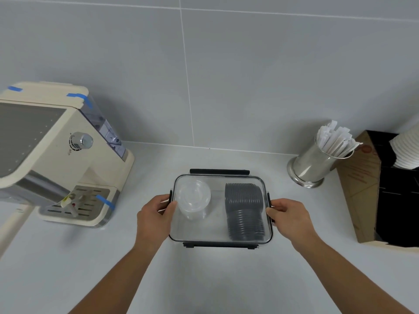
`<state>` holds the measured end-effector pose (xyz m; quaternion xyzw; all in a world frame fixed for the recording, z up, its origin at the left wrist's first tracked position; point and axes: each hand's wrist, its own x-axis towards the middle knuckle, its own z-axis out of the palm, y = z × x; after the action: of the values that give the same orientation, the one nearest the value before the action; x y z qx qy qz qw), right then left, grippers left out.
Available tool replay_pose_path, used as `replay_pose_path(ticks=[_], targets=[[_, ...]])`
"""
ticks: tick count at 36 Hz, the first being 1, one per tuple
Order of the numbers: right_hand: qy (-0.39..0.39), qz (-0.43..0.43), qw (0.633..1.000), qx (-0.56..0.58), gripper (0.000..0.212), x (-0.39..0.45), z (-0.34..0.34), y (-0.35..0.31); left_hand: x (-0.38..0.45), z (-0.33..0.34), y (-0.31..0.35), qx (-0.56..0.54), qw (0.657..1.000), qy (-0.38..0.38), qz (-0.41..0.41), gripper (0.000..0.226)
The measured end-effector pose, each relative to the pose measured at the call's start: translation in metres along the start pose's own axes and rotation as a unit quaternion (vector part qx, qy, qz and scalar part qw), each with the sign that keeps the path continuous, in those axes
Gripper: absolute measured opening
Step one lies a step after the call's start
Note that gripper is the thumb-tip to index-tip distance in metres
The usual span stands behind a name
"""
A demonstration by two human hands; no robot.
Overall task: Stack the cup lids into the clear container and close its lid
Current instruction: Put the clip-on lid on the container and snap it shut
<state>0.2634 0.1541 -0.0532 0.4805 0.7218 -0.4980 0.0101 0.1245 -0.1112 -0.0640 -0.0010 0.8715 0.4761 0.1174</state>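
A clear rectangular container (217, 232) with a clear lid and black latches sits on the grey counter in front of me. Inside it, a stack of clear cup lids (193, 198) stands at the left and a row of dark grey cup lids (246, 211) lies along the right. The lid rests on top of the container. My left hand (156, 217) grips the container's left side at the black latch, thumb over the lid's edge. At the right side latch, my right hand (289, 217) holds on the same way.
A cream espresso machine (56, 155) with blue tape stands at the left. A steel cup of wrapped straws (317, 162) and a brown and black box (371, 200) holding white paper cups (407, 150) stand at the right. A grey tiled wall lies behind.
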Motion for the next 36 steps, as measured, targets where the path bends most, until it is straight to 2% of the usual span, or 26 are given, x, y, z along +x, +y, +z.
replay_pose_path(ticks=[6, 10, 12, 15, 18, 22, 26, 36], targets=[[-0.006, 0.011, 1.0, 0.023, 0.018, -0.004, -0.002, -0.001, 0.001, -0.002, 0.004, 0.017, 0.999, -0.024, -0.02, 0.028], [-0.001, 0.024, 0.999, 0.027, 0.041, -0.006, -0.009, -0.002, -0.006, -0.007, 0.006, 0.09, 0.994, -0.06, 0.0, 0.052], [0.013, -0.009, 1.0, -0.023, 0.042, -0.012, -0.013, -0.007, -0.012, -0.011, 0.008, 0.119, 0.991, -0.052, 0.042, 0.053], [0.029, -0.093, 0.987, -0.131, 0.039, -0.021, -0.012, -0.018, -0.019, -0.012, 0.012, 0.107, 0.988, -0.069, 0.088, 0.04], [0.011, -0.167, 0.968, -0.188, 0.033, -0.026, -0.004, -0.028, -0.025, -0.007, 0.011, 0.126, 0.974, -0.133, 0.136, 0.031], [-0.039, -0.237, 0.934, -0.264, 0.031, -0.024, 0.012, -0.041, -0.033, -0.002, 0.002, 0.158, 0.945, -0.23, 0.171, 0.043], [-0.061, -0.267, 0.912, -0.306, 0.039, -0.012, 0.022, -0.055, -0.035, 0.003, -0.003, 0.193, 0.918, -0.279, 0.206, 0.059], [-0.082, -0.288, 0.877, -0.377, 0.046, 0.012, 0.032, -0.078, -0.031, 0.0, -0.018, 0.241, 0.88, -0.293, 0.286, 0.078]])
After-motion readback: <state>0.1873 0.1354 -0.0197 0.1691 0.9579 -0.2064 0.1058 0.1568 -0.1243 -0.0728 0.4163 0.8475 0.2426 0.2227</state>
